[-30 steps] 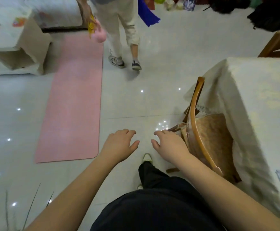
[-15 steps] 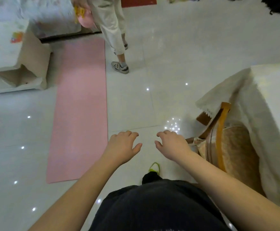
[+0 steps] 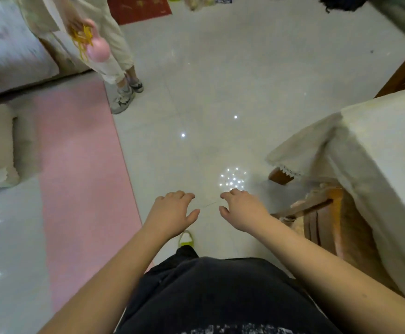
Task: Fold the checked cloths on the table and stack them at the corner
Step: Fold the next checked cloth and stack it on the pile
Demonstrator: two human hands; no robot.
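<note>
Left hand and right hand relaxed, empty, over floor; table right of them

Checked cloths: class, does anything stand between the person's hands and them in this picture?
No checked cloth shows in this view, so that cannot be settled. Both the left hand and right hand hang empty over the pale tiled floor. A wooden chair stands between the right hand and the cream-draped table.
</note>
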